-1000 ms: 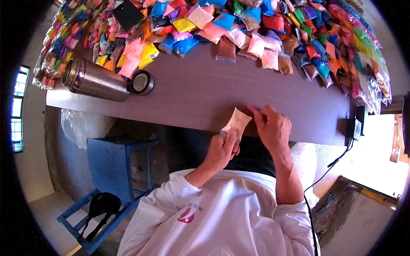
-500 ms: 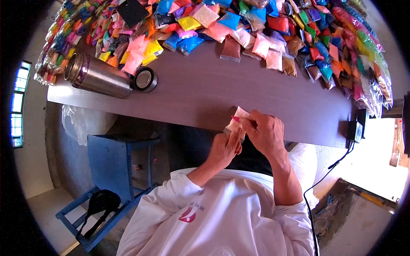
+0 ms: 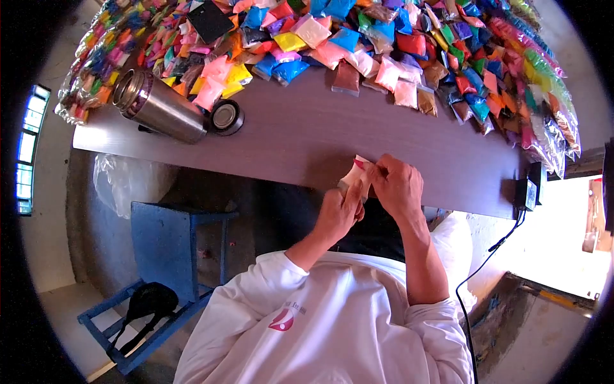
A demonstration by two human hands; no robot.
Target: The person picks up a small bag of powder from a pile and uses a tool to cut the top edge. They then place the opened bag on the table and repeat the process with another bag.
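Note:
A small pale pink packet (image 3: 353, 173) is held up just over the table's front edge. My left hand (image 3: 339, 210) is closed on its lower part, thumb lying along the front. At the packet's upper right, the fingers of my right hand (image 3: 398, 187) are bent and pinched at its edge. A bright pinkish-red spot shows near the packet's top; whether it is a fingernail or a mark I cannot tell. My right fingertips are partly hidden behind the knuckles.
Many small colourful plastic packets (image 3: 345, 40) are heaped along the back of the table (image 3: 288, 121). An uncapped steel flask (image 3: 167, 112) lies at the left beside its lid (image 3: 226, 117). A black adapter (image 3: 526, 194) with a cable sits at the right edge. A blue chair (image 3: 163, 246) stands below left.
My right hand has shifted slightly up along the packet, and the packet's upper part is more exposed. Both hands keep hold of it. The camera view has tilted a little.

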